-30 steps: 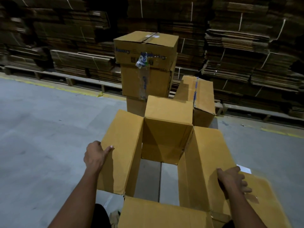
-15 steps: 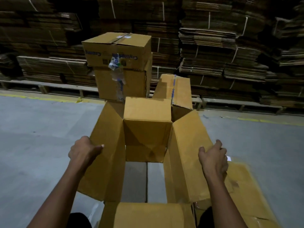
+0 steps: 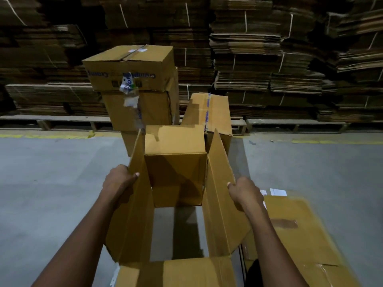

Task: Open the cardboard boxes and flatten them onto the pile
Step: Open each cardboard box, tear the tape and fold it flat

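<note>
**Both hands grip the open box, ready to collapse it**

At the far left, bundled flat cardboard (image 3: 51,96) sits stacked on pallets along the wall, beyond a yellow floor line (image 3: 51,136). Closer in, the left hand (image 3: 119,181) holds the left side panel of the open box (image 3: 176,172): its fingers (image 3: 132,176) are curled over the panel's upper edge, thumb tip showing on the inner face. The box stands on the floor directly ahead, both ends open, so bare floor (image 3: 178,230) shows through it; the far flap is folded inward. Behind it rise two taped boxes stacked one on the other (image 3: 132,69), with a third, tilted box (image 3: 209,112) just beside them, apparently waiting their turn. The right hand (image 3: 244,191) pinches the right side panel near its top edge, fingers curled round it. Holding opposite walls like this looks meant to let the person skew the box flat. At the lower right lies the pile of flattened cardboard (image 3: 294,230), touching the box's right side, near enough to lay it down without carrying.
</note>
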The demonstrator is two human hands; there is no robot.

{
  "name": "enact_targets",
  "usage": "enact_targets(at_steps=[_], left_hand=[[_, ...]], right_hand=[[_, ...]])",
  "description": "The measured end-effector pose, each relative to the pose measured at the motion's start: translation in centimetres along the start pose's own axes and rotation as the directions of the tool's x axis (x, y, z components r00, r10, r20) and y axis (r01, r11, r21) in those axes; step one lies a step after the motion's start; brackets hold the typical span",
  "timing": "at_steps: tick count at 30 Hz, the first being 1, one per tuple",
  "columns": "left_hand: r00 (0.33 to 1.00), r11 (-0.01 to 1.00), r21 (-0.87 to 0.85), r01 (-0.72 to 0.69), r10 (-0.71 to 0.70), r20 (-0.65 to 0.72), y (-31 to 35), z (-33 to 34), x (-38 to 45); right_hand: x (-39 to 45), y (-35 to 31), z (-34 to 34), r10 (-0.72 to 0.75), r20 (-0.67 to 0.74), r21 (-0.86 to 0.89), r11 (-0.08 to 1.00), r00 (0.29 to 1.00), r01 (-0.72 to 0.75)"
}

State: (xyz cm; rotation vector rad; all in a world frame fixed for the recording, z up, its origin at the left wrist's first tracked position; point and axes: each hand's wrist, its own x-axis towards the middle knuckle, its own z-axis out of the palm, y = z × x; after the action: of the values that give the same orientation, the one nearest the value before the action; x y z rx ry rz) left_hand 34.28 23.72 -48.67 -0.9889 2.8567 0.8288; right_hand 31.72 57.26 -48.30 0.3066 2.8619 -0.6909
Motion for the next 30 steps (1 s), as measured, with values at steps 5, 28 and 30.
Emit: enact_targets(at_steps=[5, 28, 30], left_hand=[[0.998, 0.996, 0.062, -0.069, 0.069, 0.006, 1.2, 1.3, -0.2], [0.609, 0.565, 0.228, -0.793, 0.728, 0.315, 5.2, 1.6, -6.6], [0.583, 0.519, 0.268, -0.812, 0.736, 0.344, 4.9, 2.9, -6.8]], right_hand=[[-0.6, 0.5, -0.2, 0.028, -0.038, 0.097, 0.995, 0.999, -0.025], [1.2, 1.0, 0.8, 0.359, -0.025, 0.979, 0.197, 0.933, -0.049], [1.7, 1.0, 1.7, 0.374, 0.023, 0.988, 0.133, 0.927, -0.078]])
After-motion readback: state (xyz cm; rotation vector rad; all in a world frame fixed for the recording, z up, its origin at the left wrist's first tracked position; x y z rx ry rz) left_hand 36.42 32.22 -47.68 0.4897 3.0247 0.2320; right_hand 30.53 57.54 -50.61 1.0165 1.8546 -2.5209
